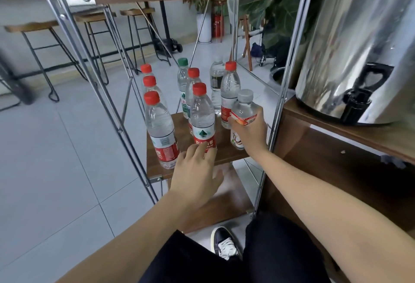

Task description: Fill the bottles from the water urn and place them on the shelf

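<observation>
Right hand (249,133): fingers wrapped around the white-capped bottle (243,112), upright on the shelf (224,152). Left hand (197,170): fingers spread, tips touching the red-labelled bottle (202,118). Water urn (350,46) stands right

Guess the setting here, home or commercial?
Likely a café or office break area, not a home: a steel water urn on a wooden counter, a row of bar stools along a high counter, and a fire extinguisher beside potted plants.
</observation>
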`<state>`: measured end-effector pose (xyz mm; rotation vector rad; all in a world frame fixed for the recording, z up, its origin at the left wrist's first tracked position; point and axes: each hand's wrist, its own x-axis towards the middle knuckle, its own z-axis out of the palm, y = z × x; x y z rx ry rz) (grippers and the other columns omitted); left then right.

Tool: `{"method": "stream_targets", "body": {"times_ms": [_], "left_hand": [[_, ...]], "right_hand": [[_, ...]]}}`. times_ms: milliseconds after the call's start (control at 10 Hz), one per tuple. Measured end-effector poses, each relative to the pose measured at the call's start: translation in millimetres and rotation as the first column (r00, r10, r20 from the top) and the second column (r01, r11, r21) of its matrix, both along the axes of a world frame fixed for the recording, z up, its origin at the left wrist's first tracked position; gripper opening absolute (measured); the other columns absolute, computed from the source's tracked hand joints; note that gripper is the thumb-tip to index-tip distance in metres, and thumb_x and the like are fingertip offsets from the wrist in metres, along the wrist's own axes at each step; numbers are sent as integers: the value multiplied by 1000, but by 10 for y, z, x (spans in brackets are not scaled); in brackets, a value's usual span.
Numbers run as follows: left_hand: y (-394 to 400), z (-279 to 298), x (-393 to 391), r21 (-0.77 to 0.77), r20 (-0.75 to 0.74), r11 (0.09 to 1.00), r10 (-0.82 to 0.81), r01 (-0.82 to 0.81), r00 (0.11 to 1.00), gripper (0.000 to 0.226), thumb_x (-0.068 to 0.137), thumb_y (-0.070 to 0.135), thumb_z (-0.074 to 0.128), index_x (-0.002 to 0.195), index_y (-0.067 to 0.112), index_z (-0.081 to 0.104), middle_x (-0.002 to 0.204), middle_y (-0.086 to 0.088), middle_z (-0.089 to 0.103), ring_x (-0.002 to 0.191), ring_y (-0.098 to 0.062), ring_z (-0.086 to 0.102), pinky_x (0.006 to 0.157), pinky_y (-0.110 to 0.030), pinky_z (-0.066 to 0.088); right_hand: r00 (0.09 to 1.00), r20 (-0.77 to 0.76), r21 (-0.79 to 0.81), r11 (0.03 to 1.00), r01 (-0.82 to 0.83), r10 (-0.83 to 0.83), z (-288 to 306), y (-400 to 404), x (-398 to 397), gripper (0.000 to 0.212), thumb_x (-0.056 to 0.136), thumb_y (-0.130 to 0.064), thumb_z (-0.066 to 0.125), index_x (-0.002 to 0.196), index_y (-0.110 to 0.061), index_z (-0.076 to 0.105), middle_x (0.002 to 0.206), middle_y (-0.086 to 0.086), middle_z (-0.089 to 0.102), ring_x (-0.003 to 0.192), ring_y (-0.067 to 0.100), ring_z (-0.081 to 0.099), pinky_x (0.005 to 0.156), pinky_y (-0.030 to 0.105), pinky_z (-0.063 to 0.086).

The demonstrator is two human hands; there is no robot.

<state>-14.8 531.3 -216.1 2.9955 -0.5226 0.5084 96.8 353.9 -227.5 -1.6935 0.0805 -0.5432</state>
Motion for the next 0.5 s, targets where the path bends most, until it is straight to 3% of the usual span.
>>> {"method": "stream_targets", "body": {"times_ms": [100,300,400,500], "left_hand": [[26,-60,-9,30,-11,999,13,-13,1000,45,81,48,65,113,16,68,112,-5,70,109,-33,65,80,-44,56],[-46,93,-90,27,-22,1000,17,-16,1000,60,82,57,37,109,15,69,113,-6,71,109,-34,65,82,-46,56],[-41,218,-148,24,-47,999,28,-26,999,54,86,55,52,118,14,65,125,-8,67,118,-36,61,90,-48,53],[-25,319,-155,44,-16,998,34,-34,999,55,91,51,60,133,15,56,138,-6,58,127,-34,52,99,-46,46]], "right_hand": [[999,11,-6,999,32,-32,-26,60,20,74,75,-34,91,134,-21,50,123,-3,67,109,14,65,94,27,52],[985,-162,-107,992,-70,52,-100,-81,-70,80,76,-42,88,138,-19,44,123,-3,65,110,15,64,90,29,52],[966,-246,-194,973,-126,76,2,-145,-338,73,84,-40,82,141,-14,44,126,-3,61,116,17,61,81,18,45],[973,-216,-284,949,-136,74,184,-156,-633,69,90,-39,76,144,-13,44,128,-4,53,115,9,52,89,20,38]]}}
